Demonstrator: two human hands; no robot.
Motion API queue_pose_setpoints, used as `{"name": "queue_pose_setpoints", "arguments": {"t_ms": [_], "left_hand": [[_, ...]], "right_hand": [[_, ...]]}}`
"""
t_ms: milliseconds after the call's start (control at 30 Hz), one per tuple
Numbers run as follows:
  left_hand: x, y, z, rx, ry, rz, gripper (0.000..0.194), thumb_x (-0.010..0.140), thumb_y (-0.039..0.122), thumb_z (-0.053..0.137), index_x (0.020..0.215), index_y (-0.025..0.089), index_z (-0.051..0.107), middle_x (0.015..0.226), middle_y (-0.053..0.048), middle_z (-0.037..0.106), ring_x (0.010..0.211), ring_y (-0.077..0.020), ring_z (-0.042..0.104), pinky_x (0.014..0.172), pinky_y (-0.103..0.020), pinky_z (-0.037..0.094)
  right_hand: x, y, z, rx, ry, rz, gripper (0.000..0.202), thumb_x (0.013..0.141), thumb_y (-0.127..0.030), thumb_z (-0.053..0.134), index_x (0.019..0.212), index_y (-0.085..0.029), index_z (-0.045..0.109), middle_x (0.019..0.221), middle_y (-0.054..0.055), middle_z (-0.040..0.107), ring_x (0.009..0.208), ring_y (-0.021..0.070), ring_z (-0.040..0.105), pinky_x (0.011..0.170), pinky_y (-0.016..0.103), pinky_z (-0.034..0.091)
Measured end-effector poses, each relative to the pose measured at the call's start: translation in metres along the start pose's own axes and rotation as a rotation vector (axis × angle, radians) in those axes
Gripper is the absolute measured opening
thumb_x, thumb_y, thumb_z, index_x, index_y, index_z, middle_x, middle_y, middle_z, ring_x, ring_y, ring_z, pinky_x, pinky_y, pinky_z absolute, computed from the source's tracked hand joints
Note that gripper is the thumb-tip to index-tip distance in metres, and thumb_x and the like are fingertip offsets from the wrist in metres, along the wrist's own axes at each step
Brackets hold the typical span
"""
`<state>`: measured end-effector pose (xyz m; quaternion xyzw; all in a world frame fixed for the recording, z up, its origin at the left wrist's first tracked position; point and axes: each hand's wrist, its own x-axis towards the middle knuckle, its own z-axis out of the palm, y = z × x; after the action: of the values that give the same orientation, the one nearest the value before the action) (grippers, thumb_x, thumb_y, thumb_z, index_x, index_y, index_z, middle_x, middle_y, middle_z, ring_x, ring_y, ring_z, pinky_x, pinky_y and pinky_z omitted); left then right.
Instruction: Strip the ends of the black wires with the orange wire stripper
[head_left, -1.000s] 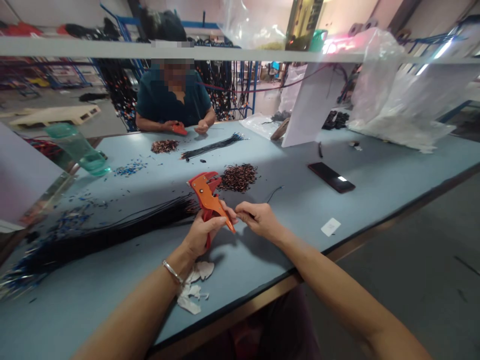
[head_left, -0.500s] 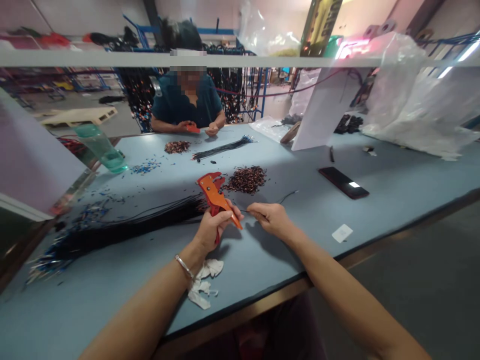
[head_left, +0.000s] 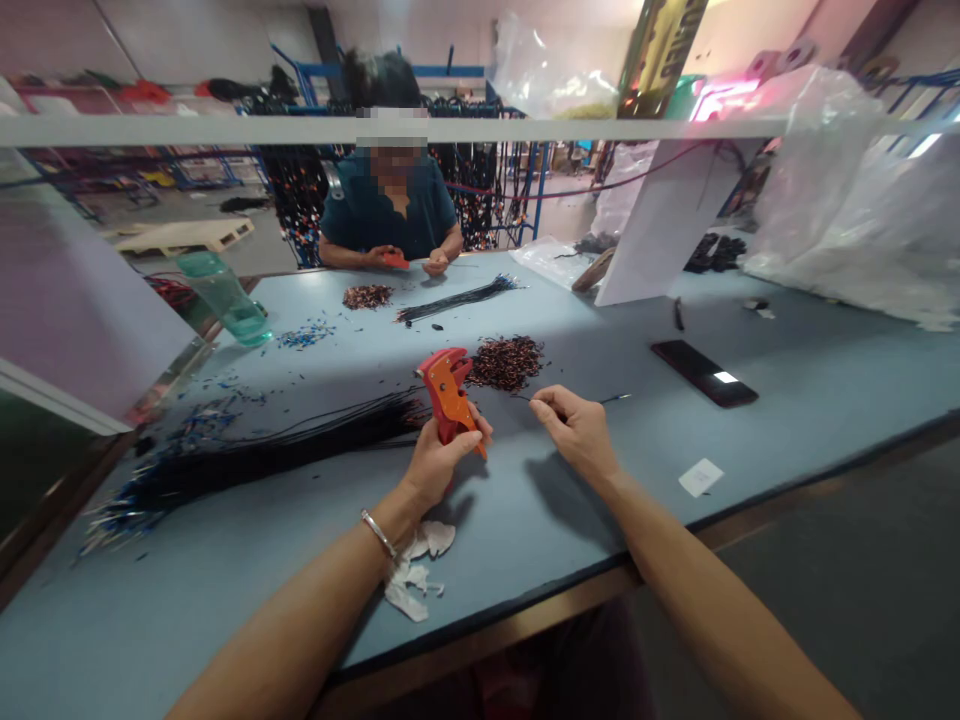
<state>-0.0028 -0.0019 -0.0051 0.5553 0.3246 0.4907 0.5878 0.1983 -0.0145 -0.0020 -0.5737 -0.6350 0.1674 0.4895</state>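
Observation:
My left hand (head_left: pixel 442 455) is closed round the handles of an orange and red wire stripper (head_left: pixel 450 392), its jaws pointing up and away from me. To the right, my right hand (head_left: pixel 574 425) pinches a thin black wire (head_left: pixel 616 398). One end of that wire pokes out left of the fingertips, apart from the jaws; the other, with a pale tip, sticks out to the right. Left of the stripper lies a long bundle of black wires (head_left: pixel 285 450) with blue and silvery ends. Just behind the tool is a heap of short dark and coppery offcuts (head_left: pixel 508 362).
Across the table (head_left: pixel 525 540) a co-worker (head_left: pixel 390 210) holds a red tool near a smaller wire bundle (head_left: pixel 457 298). A green bottle (head_left: pixel 229 300) stands at left. At right lie a phone (head_left: pixel 705 372) and a white card (head_left: pixel 701 477). Crumpled tissue (head_left: pixel 412 580) is near my left wrist.
My right hand has moved up and right with the wire, farther from the wire stripper. The stripper has turned more upright in my left hand. The whole view has shifted slightly.

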Motion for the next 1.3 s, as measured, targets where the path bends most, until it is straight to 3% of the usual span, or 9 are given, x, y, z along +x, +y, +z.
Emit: {"name": "queue_pose_setpoints", "arguments": {"t_ms": [133, 267, 433, 1000, 1300], "left_hand": [[-0.0036, -0.0016, -0.0026, 0.516, 0.090, 0.236, 0.014, 0.071, 0.020, 0.062, 0.085, 0.020, 0.060, 0.079, -0.002, 0.061, 0.070, -0.0160, 0.054, 0.072, -0.029, 0.043], [-0.0044, -0.0045, -0.0032, 0.913, -0.024, 0.416, 0.031, 0.068, 0.018, 0.056, 0.099, 0.020, 0.058, 0.087, -0.005, 0.061, 0.078, -0.0203, 0.055, 0.074, -0.031, 0.043], [-0.0031, -0.0060, -0.0004, 1.245, -0.089, 0.538, 0.033, 0.071, 0.021, 0.052, 0.104, 0.016, 0.055, 0.091, -0.011, 0.059, 0.083, -0.0253, 0.055, 0.074, -0.036, 0.044], [-0.0027, -0.0061, 0.0005, 1.345, -0.076, 0.517, 0.031, 0.072, 0.020, 0.052, 0.103, 0.017, 0.054, 0.091, -0.010, 0.060, 0.082, -0.0249, 0.056, 0.073, -0.036, 0.044], [-0.0025, -0.0040, 0.0011, 1.280, -0.080, 0.471, 0.033, 0.070, 0.019, 0.052, 0.102, 0.016, 0.057, 0.092, -0.012, 0.062, 0.083, -0.0261, 0.057, 0.075, -0.037, 0.045]], "right_hand": [[0.0016, -0.0049, -0.0022, 0.290, -0.072, 0.118, 0.022, 0.082, -0.040, 0.056, 0.074, -0.020, 0.057, 0.053, -0.006, 0.039, 0.048, 0.0085, 0.032, 0.047, 0.022, 0.027], [0.0035, -0.0048, -0.0007, 0.580, -0.150, 0.242, 0.025, 0.079, -0.043, 0.059, 0.075, -0.020, 0.054, 0.056, -0.005, 0.046, 0.046, 0.0073, 0.034, 0.044, 0.021, 0.025], [0.0048, -0.0046, -0.0014, 0.712, -0.167, 0.337, 0.028, 0.072, -0.044, 0.066, 0.077, -0.019, 0.057, 0.055, -0.006, 0.039, 0.046, 0.0060, 0.029, 0.043, 0.019, 0.023], [0.0016, 0.0008, -0.0025, 0.670, -0.278, 0.303, 0.036, 0.072, -0.054, 0.068, 0.084, -0.020, 0.066, 0.060, -0.002, 0.055, 0.049, 0.0092, 0.045, 0.048, 0.022, 0.038], [0.0017, -0.0003, -0.0020, 0.640, -0.252, 0.296, 0.032, 0.074, -0.050, 0.066, 0.083, -0.019, 0.065, 0.058, -0.003, 0.051, 0.048, 0.0084, 0.040, 0.046, 0.022, 0.033]]}}
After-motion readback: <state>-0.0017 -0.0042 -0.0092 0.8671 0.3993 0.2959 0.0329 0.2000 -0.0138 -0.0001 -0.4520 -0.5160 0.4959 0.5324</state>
